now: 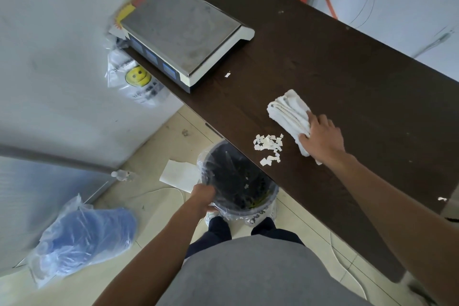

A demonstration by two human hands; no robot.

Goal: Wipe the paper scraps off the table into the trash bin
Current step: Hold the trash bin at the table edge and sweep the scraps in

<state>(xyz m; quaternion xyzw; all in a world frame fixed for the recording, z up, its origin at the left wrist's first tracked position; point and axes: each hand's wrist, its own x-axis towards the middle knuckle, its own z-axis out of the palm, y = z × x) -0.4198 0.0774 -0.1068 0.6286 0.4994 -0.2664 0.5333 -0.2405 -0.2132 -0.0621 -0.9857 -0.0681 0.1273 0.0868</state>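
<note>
The job looks roughly half done. A loose heap of small white paper scraps (pixel 269 148) lies on the dark brown wooden bench (pixel 323 62), close to its near edge but not yet over it. Just beside the heap, on the side away from that edge, the right hand (pixel 323 140) presses a folded white cloth (pixel 289 113) onto the bench top. Its fingers (pixel 313 119) lie spread and fairly flat on the fabric, pushing on it rather than clutching it.

Below the edge, the left hand (pixel 205 195) grips the round black trash bin (pixel 263 205), which is lined with a clear plastic bag. The fingers of that hand curl over the rim. The bin's mouth sits under the stretch of edge nearest the heap.

A few white bits (pixel 246 185) show against the dark inside of the bin, which suggests some scraps have already gone in.

What is left, judging from how things lie:
- The main heap has to go over the edge into the bin.
- One stray scrap (pixel 227 74) sits apart, near the steel-topped white weighing scale (pixel 183 37).
- Another white fleck (pixel 442 199) lies at the bench edge, far out on the person's right, well apart from the bin.

A white paper sheet (pixel 178 175) lies on the tiled floor beside the bin. Whether it is part of the task cannot be told.
</note>
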